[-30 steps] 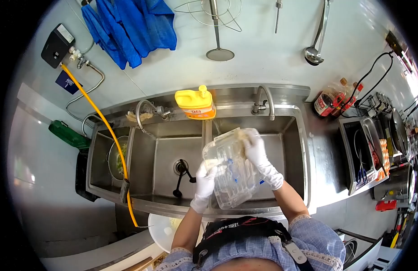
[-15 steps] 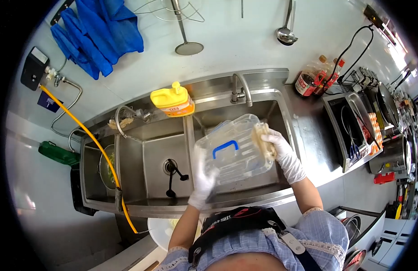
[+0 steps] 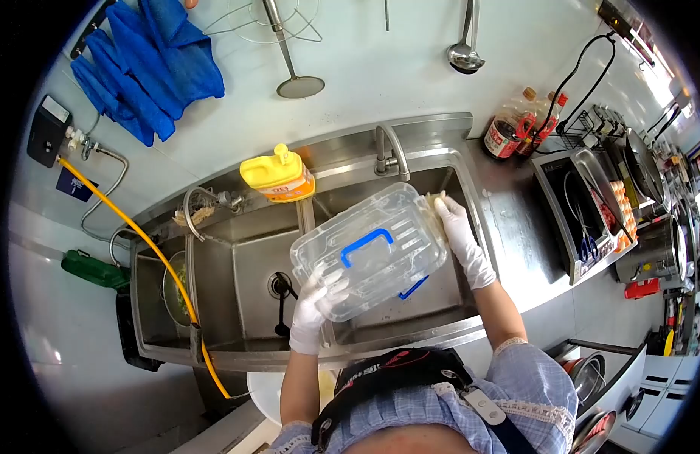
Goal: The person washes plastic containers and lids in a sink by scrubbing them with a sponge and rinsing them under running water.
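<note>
A clear plastic box lid (image 3: 372, 253) with a blue handle is held over the right sink basin, its flat face toward me. My left hand (image 3: 318, 303), in a white glove, has its fingers apart against the lid's lower left corner. My right hand (image 3: 463, 234), also gloved, grips the lid's right edge, with a pale cloth (image 3: 434, 208) partly showing between palm and edge. A second blue piece (image 3: 414, 287) shows at the lid's lower edge.
The middle basin (image 3: 248, 272) has a black stopper piece in it. A yellow jug (image 3: 278, 175) stands on the back ledge beside two faucets. A yellow hose (image 3: 130, 219) crosses the left basin. Bottles (image 3: 509, 132) and a tray of eggs (image 3: 626, 216) are at the right.
The plastic piece has turned from a steep tilt to face me, showing its blue handle. My right hand has moved to its right edge with the cloth. The view has shifted.
</note>
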`<action>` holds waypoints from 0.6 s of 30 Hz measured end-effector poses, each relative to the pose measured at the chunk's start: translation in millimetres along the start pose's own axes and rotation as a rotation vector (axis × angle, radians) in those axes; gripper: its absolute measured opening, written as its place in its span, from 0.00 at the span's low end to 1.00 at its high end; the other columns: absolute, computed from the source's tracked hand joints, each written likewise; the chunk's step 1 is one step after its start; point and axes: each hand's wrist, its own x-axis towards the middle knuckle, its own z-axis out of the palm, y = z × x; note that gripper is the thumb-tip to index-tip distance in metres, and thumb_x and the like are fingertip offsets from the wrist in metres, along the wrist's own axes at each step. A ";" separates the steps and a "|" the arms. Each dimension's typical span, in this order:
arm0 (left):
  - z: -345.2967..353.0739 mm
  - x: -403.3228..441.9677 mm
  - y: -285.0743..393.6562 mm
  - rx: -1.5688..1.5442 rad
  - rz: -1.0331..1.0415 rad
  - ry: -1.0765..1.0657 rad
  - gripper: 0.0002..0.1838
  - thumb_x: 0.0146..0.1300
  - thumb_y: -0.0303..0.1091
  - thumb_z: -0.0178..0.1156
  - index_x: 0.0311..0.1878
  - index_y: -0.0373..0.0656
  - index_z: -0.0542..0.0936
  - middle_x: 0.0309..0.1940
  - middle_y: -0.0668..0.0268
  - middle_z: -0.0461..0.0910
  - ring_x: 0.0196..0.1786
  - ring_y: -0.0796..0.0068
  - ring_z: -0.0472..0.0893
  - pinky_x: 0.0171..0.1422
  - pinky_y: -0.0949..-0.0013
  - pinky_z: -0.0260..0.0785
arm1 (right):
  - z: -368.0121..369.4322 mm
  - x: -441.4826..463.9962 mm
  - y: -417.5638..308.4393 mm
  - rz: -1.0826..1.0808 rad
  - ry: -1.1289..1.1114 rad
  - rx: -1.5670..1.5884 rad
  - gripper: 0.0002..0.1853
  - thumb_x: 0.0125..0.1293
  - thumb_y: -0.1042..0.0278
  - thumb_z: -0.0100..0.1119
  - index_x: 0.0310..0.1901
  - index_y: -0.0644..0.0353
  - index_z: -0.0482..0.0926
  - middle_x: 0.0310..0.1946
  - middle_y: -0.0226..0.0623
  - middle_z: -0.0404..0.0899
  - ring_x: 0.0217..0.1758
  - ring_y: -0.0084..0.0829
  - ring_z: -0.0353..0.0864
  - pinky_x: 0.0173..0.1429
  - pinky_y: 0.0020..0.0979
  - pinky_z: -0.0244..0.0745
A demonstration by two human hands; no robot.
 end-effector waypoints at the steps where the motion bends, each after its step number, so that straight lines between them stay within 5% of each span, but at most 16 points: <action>1: 1.0 -1.6 0.8 0.002 0.040 0.015 0.37 0.59 0.28 0.54 0.70 0.45 0.51 0.63 0.46 0.62 0.60 0.47 0.70 0.59 0.48 0.68 | 12.7 0.9 -5.1 -0.100 0.157 -0.026 0.13 0.68 0.65 0.52 0.48 0.63 0.77 0.42 0.32 0.79 0.45 0.24 0.76 0.52 0.25 0.70; 4: 13.5 -6.1 7.8 0.039 0.088 0.060 0.36 0.58 0.25 0.52 0.70 0.47 0.52 0.62 0.47 0.64 0.59 0.48 0.71 0.57 0.49 0.71 | 34.1 -0.3 -39.0 -0.776 0.096 -0.683 0.12 0.60 0.71 0.56 0.45 0.61 0.80 0.48 0.41 0.77 0.54 0.40 0.72 0.60 0.34 0.65; 7: 17.2 -11.6 10.5 0.067 0.110 0.084 0.35 0.58 0.24 0.49 0.70 0.46 0.53 0.61 0.47 0.65 0.58 0.49 0.72 0.57 0.50 0.71 | 54.2 5.7 -28.1 -0.946 -0.080 -1.040 0.14 0.58 0.71 0.57 0.46 0.59 0.79 0.50 0.41 0.76 0.58 0.42 0.71 0.62 0.37 0.63; 14: 19.7 -4.3 -8.8 -0.044 0.272 0.109 0.35 0.59 0.23 0.48 0.70 0.42 0.51 0.63 0.46 0.62 0.61 0.48 0.69 0.62 0.49 0.65 | 112.2 -65.4 19.0 -0.897 -0.105 -1.064 0.23 0.47 0.75 0.56 0.50 0.63 0.75 0.51 0.46 0.75 0.59 0.44 0.71 0.62 0.42 0.66; 15: 22.9 -1.2 -10.4 -0.082 0.317 0.140 0.35 0.59 0.23 0.48 0.70 0.42 0.50 0.63 0.46 0.62 0.62 0.49 0.68 0.64 0.49 0.64 | 147.1 -86.9 36.7 -0.684 -0.005 -1.915 0.22 0.49 0.77 0.54 0.50 0.63 0.76 0.51 0.46 0.75 0.58 0.43 0.72 0.62 0.42 0.65; 17: 28.7 -2.6 -6.3 -0.133 0.308 0.152 0.33 0.59 0.21 0.47 0.69 0.47 0.54 0.63 0.48 0.63 0.63 0.49 0.67 0.64 0.49 0.63 | 136.7 -115.6 25.4 -0.849 -0.376 -0.937 0.22 0.50 0.77 0.52 0.51 0.65 0.74 0.52 0.49 0.74 0.59 0.42 0.71 0.64 0.41 0.64; 18: 30.9 -6.2 -2.4 -0.105 0.291 0.166 0.33 0.58 0.21 0.47 0.69 0.47 0.54 0.63 0.48 0.63 0.63 0.49 0.67 0.64 0.49 0.63 | 126.3 -99.8 26.7 -0.841 -0.302 -1.099 0.23 0.51 0.77 0.52 0.52 0.67 0.72 0.55 0.52 0.71 0.61 0.43 0.69 0.65 0.41 0.62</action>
